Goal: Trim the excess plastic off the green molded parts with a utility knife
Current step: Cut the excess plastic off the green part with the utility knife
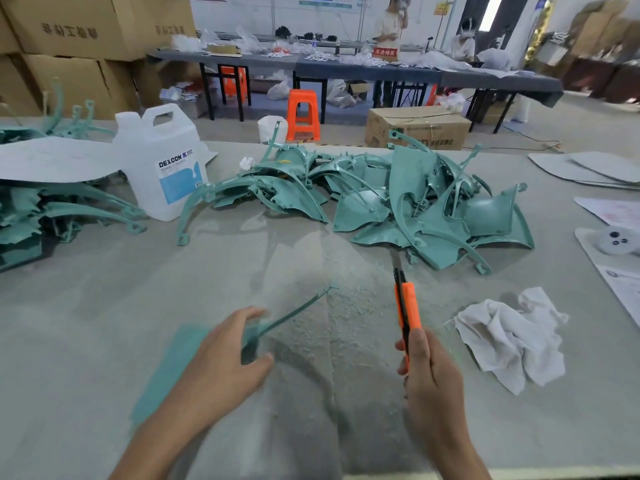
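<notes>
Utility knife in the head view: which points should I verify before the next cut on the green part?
1. Grip of the right hand round the utility knife: ok.
2. Its blade out and pointing away from the body: ok.
3. Hold of the left hand on the green part: ok, though blurred.
4. The left hand off the blade's line: ok.
5. The blade touching the green part: not ok, they are apart.
6. Sharpness of the blade: cannot tell.

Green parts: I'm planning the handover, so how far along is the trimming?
Some done: plastic shavings litter the table, and a stack sits left, possibly trimmed. In hand: left hand holds one part, right hand grips the utility knife. Left: a big pile behind.
</notes>
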A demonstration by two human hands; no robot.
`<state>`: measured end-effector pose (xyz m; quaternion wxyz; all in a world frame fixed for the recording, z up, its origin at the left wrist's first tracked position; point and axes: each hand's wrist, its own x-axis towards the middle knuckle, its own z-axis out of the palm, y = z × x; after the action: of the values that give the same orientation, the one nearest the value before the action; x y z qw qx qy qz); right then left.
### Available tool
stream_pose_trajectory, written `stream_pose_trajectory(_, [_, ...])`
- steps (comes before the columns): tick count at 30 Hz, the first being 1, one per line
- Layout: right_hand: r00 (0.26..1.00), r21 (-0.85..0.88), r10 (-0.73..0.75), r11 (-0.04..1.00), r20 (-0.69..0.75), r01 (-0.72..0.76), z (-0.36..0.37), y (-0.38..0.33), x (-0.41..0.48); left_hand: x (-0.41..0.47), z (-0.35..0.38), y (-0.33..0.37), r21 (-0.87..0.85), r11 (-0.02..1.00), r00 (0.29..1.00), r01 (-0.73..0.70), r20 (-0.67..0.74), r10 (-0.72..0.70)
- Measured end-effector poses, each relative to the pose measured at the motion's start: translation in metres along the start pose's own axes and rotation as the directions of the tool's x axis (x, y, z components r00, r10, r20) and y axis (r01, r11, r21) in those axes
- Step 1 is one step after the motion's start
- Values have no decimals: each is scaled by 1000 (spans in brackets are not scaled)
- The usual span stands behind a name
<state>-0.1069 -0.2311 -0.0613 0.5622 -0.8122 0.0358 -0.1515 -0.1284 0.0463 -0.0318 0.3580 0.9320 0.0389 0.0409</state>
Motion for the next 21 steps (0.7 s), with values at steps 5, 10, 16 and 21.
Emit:
stream_pose_trajectory(5, [1000, -41, 2, 999, -24, -3, 17, 7, -9, 13, 65, 47, -160, 983, 974, -86, -219, 49])
stream_pose_trajectory(10, [999, -68, 34, 997, -19, -35, 14, 9, -9, 50, 79, 45, 213, 972, 956, -99, -250, 153])
stream_pose_trajectory(16, [995, -130, 92, 987, -43, -97, 12, 2, -13, 67, 64, 45, 708, 684, 979, -177, 54, 197])
stream_pose_trajectory(21, [1000, -340, 2, 941, 23, 6, 14, -2, -14, 80, 65, 51, 785, 592, 982, -183, 168, 80])
